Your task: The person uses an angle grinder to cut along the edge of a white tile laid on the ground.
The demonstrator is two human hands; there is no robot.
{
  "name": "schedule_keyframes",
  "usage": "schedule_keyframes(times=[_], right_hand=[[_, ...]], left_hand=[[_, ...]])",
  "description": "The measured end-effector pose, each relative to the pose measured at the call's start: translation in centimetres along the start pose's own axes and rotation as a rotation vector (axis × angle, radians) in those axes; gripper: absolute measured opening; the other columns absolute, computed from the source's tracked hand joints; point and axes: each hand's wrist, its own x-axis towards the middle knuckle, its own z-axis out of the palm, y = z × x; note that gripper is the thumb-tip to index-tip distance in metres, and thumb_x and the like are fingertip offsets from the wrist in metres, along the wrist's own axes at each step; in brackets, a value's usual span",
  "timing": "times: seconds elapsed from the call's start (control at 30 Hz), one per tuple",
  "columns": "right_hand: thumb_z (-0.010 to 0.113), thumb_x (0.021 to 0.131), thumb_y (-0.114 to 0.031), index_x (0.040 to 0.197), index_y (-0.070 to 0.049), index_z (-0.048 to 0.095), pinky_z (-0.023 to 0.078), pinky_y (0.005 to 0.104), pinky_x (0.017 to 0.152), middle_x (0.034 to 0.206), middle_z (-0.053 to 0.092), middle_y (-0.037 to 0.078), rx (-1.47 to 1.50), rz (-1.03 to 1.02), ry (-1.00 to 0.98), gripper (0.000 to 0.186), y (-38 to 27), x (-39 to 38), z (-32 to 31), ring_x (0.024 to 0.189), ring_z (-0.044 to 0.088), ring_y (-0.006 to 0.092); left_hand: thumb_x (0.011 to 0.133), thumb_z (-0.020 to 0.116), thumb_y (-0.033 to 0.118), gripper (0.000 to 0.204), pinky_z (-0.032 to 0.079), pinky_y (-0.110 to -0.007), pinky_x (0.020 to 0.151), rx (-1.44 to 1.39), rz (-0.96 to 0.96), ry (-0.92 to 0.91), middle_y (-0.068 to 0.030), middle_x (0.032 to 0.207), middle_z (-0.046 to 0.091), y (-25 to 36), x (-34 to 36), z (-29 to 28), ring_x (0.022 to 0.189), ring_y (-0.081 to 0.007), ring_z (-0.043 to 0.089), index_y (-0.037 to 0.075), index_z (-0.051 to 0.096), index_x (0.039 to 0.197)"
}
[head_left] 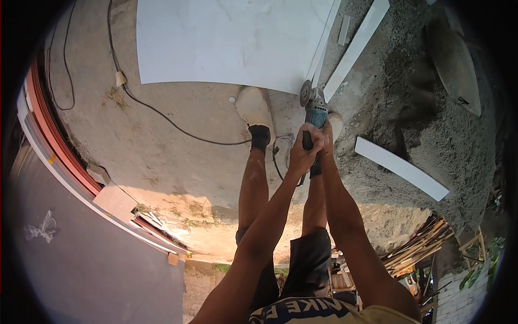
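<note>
A blue-green grinder (317, 115) was held at the near right corner of a large white sheet (226, 43) laid on the concrete ground (178, 156). Its dark handle was clasped by the left hand (305, 150), with the fingers curled closed, while its body was gripped from the right side by the right hand (327, 132), whose fingers were partly hidden. The round disc (306, 93) was poised over the sheet's corner; whether the surface was touched could not be told.

Beyond the sheet's right edge, a long white strip (357, 51) was laid aslant, its near end just beside the grinder, with a short strip (343, 30) placed between the two. Another white strip (402, 168) was set apart on the rough grey ground to the right.

A black cord (172, 121) was trailed across the concrete from the far left. A tan shoe (256, 108) was planted by the sheet's near edge. Toward the ground's near right corner, wooden sticks (418, 251) were heaped.
</note>
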Motion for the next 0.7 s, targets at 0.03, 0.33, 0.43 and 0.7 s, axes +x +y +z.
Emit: schedule_keyframes(times=[0.03, 0.33, 0.43, 0.7], right_hand=[[0.069, 0.084, -0.022, 0.107, 0.002, 0.056, 0.05, 0.0354, 0.062, 0.084, 0.06, 0.008, 0.021, 0.008, -0.04, 0.035, 0.3, 0.3, -0.2, 0.072, 0.058, 0.0186], [0.064, 0.09, -0.018, 0.127, 0.0, 0.051, 0.056, 0.0354, 0.074, 0.102, 0.063, 0.012, 0.031, 0.009, -0.072, 0.044, 0.5, 0.8, -0.8, 0.087, 0.065, 0.0203], [0.068, 0.087, -0.019, 0.114, 0.0, 0.055, 0.053, 0.0332, 0.067, 0.092, 0.063, 0.008, 0.123, 0.068, -0.031, 0.036, -0.2, 0.7, 0.0, 0.078, 0.06, 0.0167], [0.075, 0.082, -0.023, 0.102, 0.001, 0.059, 0.051, 0.033, 0.061, 0.082, 0.063, 0.004, 0.163, -0.017, -0.026, 0.035, -0.6, 2.5, -0.6, 0.07, 0.058, 0.0142]], left_hand=[[0.086, 0.076, 0.042, 0.069, 0.05, -0.036, 0.092, -0.014, -0.008, -0.005, -0.0164, 0.116, 0.066, 0.4, 0.0, 0.0, 0.108, -0.0265, 0.065, 0.012, 0.046, 0.14], [0.087, 0.075, 0.04, 0.064, 0.05, -0.036, 0.09, -0.022, 0.019, 0.018, -0.0157, 0.113, 0.066, 1.5, 0.4, 0.5, 0.106, -0.026, 0.066, 0.014, 0.047, 0.138], [0.086, 0.076, 0.04, 0.066, 0.05, -0.037, 0.09, -0.006, 0.03, 0.043, -0.0164, 0.114, 0.066, 1.5, 0.5, 0.4, 0.106, -0.0271, 0.066, 0.013, 0.046, 0.139], [0.086, 0.076, 0.041, 0.068, 0.051, -0.038, 0.089, -0.002, 0.049, 0.036, -0.017, 0.114, 0.067, 2.2, 1.7, 0.7, 0.105, -0.0276, 0.066, 0.011, 0.046, 0.139]])
